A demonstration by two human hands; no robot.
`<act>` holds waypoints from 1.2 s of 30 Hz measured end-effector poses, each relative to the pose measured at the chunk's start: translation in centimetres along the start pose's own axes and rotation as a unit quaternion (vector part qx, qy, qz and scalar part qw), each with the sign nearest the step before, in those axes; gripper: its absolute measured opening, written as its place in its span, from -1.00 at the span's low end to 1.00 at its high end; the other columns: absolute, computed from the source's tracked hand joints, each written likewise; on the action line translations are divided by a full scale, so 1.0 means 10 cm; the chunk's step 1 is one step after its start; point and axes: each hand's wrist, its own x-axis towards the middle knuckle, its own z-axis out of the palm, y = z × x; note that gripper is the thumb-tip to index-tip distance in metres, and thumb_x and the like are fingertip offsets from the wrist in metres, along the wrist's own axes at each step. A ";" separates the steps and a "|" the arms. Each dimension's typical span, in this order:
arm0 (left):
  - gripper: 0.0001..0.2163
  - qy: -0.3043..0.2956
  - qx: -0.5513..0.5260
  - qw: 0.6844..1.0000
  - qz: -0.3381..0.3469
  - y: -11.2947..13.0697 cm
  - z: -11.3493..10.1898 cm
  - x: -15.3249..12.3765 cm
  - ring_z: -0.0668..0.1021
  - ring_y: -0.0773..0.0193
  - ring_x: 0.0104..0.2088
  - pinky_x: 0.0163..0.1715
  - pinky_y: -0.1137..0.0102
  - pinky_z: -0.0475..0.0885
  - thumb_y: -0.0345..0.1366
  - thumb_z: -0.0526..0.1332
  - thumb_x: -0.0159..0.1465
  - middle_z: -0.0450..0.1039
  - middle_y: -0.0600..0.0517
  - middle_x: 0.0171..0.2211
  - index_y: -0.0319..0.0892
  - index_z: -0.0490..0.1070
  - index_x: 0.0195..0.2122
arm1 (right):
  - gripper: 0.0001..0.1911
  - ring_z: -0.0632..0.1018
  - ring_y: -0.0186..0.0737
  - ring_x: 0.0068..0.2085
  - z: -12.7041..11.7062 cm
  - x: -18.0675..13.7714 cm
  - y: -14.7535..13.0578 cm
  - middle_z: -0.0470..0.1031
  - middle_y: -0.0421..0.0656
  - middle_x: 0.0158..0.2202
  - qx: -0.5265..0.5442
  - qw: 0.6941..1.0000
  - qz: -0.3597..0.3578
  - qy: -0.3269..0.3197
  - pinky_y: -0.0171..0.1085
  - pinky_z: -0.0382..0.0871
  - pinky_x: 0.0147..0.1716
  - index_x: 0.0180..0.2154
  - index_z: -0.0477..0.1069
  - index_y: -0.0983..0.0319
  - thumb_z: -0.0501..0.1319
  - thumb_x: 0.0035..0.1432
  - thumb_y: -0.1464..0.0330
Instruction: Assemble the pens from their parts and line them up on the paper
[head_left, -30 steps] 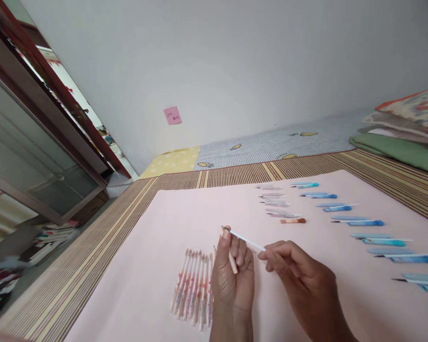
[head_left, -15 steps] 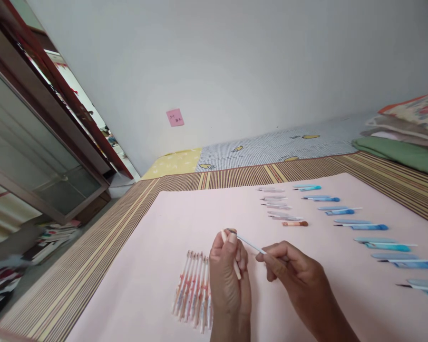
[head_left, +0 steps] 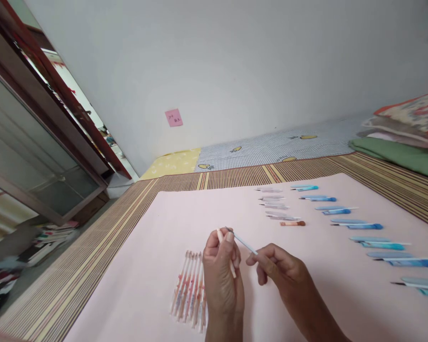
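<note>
My left hand [head_left: 219,270] is closed around a slim cream pen barrel [head_left: 231,270], its thumb and fingertips pinching the tip of a thin white refill [head_left: 245,243]. My right hand [head_left: 276,268] pinches the other end of that refill. Both hands hover low over a pale pink sheet [head_left: 157,237]. Just left of my left hand lies a fanned row of several pink-patterned pens [head_left: 189,289].
A column of clear pen parts [head_left: 276,205] and an orange-brown cap [head_left: 292,223] lie further back. To the right runs a line of blue pens with refills [head_left: 364,225]. A striped mat [head_left: 92,247] borders the sheet. Folded bedding [head_left: 403,142] sits far right.
Both hands have drifted slightly left and closer together, and the refill reaches less far between them. The camera view shifted a little.
</note>
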 end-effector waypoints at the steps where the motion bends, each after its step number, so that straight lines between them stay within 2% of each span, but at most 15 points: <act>1: -0.84 0.002 -0.001 1.000 -0.003 0.00 0.00 0.00 0.10 0.52 -0.61 -0.58 0.57 0.11 -0.32 0.38 0.17 0.12 0.20 -0.57 -0.22 0.40 -0.41 | -0.65 0.40 -0.29 -0.51 0.01 0.00 0.01 0.40 -0.22 -0.60 0.006 1.000 0.002 -0.001 -0.32 0.29 -0.44 -0.39 0.50 0.22 0.21 0.21 0.07; 9: -0.75 0.006 0.006 1.000 -0.003 0.01 -0.05 0.02 0.13 0.50 -0.60 -0.57 0.60 0.10 -0.25 0.37 0.18 0.10 0.20 -0.61 -0.23 0.50 -0.15 | -0.64 0.39 -0.29 -0.51 -0.01 0.00 0.05 0.42 -0.22 -0.59 0.020 1.000 0.013 -0.010 -0.30 0.26 -0.43 -0.40 0.49 0.22 0.21 0.21 0.07; 17: -0.87 0.005 0.032 0.999 0.034 0.03 -0.07 0.04 0.13 0.50 -0.59 -0.59 0.57 0.09 -0.30 0.36 0.18 0.13 0.18 -0.58 -0.24 0.47 -0.35 | -0.65 0.41 -0.26 -0.50 -0.02 -0.01 0.04 0.39 -0.22 -0.61 0.007 1.000 0.003 -0.014 -0.31 0.29 -0.44 -0.40 0.51 0.21 0.20 0.21 0.07; 28: -0.85 -0.014 0.047 0.999 0.019 0.02 -0.03 0.00 0.09 0.48 -0.59 -0.57 0.56 0.09 -0.30 0.33 0.21 0.07 0.19 -0.60 -0.22 0.40 -0.40 | -0.66 0.39 -0.28 -0.51 0.00 -0.03 -0.02 0.38 -0.24 -0.60 -0.001 1.000 0.004 -0.005 -0.31 0.28 -0.43 -0.39 0.50 0.20 0.20 0.22 0.08; 36: -0.87 -0.005 0.041 0.999 0.031 0.07 -0.06 0.02 0.13 0.48 -0.58 -0.58 0.57 0.11 -0.30 0.35 0.19 0.12 0.18 -0.57 -0.23 0.45 -0.35 | -0.65 0.36 -0.30 -0.51 0.07 -0.04 -0.02 0.33 -0.26 -0.62 0.027 0.999 0.017 0.000 -0.30 0.23 -0.43 -0.41 0.48 0.22 0.20 0.22 0.08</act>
